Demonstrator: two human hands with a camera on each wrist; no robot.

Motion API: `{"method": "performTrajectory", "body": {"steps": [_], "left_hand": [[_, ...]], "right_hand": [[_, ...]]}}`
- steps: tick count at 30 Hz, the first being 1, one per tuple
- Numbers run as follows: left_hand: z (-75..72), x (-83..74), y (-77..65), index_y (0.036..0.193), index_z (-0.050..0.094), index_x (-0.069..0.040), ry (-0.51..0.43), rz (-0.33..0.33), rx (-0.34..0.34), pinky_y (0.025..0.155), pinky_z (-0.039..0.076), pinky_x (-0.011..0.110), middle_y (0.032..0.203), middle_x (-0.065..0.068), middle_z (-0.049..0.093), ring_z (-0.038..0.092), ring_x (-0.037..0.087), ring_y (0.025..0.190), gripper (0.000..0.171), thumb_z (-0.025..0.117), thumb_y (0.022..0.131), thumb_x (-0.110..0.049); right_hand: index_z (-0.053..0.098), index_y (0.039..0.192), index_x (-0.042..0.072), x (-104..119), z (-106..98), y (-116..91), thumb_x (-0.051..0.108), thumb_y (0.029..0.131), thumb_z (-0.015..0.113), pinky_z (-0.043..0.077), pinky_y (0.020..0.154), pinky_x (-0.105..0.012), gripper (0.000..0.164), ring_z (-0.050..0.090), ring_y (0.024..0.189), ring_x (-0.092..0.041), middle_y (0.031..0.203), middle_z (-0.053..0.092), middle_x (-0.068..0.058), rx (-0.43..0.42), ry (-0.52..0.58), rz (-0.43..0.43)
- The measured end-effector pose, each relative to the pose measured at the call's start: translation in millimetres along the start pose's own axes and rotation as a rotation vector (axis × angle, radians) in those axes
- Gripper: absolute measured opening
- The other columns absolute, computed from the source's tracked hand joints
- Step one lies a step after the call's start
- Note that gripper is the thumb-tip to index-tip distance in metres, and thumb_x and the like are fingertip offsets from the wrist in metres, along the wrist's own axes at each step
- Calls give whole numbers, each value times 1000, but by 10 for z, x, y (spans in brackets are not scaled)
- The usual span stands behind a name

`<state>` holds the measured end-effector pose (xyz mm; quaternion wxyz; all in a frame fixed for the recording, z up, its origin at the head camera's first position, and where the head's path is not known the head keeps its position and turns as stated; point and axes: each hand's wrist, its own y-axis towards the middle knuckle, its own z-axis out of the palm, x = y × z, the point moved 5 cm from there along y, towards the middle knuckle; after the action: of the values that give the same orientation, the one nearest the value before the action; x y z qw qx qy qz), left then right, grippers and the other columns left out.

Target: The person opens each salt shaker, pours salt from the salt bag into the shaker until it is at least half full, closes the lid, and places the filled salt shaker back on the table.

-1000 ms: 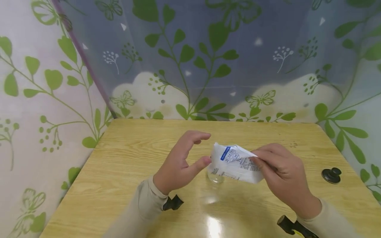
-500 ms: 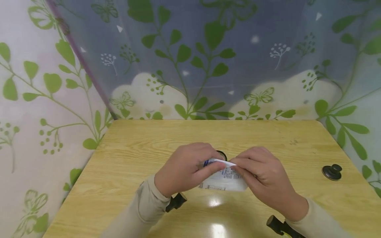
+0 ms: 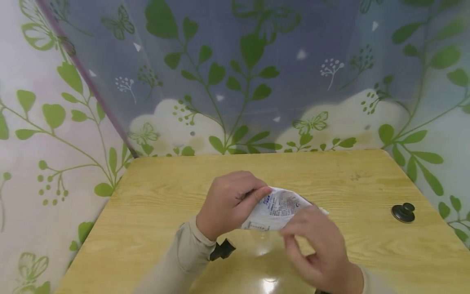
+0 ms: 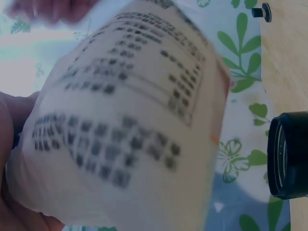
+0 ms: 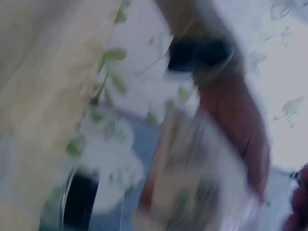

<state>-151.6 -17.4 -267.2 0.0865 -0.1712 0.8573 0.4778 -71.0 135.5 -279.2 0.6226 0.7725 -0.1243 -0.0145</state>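
My left hand (image 3: 231, 204) grips a white packet (image 3: 280, 208) with dark and blue print at its left end, thumb on the near face. In the left wrist view the packet (image 4: 120, 110) fills much of the frame, its print blurred. My right hand (image 3: 319, 245) is at the packet's lower right edge, thumb and fingers bent into a ring, blurred. In the right wrist view its fingers (image 5: 299, 202) appear apart from the packet (image 5: 192, 178); whether they pinch anything cannot be made out. A black-rimmed jar (image 4: 288, 155) shows in the left wrist view, mostly hidden behind the packet in the head view.
A black lid with a knob (image 3: 403, 212) lies at the right of the wood-grain table (image 3: 176, 175). Walls with a leaf pattern (image 3: 253, 81) enclose the table at the back and both sides. A black camera mount (image 3: 222, 249) is on the left wrist.
The left hand has come to the packet and taken hold of its left end. The right hand, which pinched the packet's edge, has swung down and towards me. The packet has turned.
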Motion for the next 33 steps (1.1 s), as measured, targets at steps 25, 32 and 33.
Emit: {"method": "performTrajectory", "body": {"steps": [25,32,33], "left_hand": [[105,132,303,93,79,-5,-76,-182,-108,67,50,20,88,4,76,67,7,75,11,73,97,-14],[187,205,328,96,80,-5,-183,-307,-105,72,55,22,94,4,78,70,7,81,13,72,98,-16],[193,224,315,96,81,-6,-184,-319,-94,73,55,22,94,3,78,70,6,81,14,72,99,-17]], "right_hand": [[45,142,19,-705,522,-644,37,115,31,56,89,-33,36,63,112,-16,132,60,1,291,1108,1202],[48,144,19,-915,391,-606,28,115,33,54,101,-38,34,66,119,-18,133,65,-1,177,1121,1149],[48,145,19,-940,377,-610,27,115,33,53,102,-39,34,66,120,-18,133,65,-1,170,1116,1146]]}}
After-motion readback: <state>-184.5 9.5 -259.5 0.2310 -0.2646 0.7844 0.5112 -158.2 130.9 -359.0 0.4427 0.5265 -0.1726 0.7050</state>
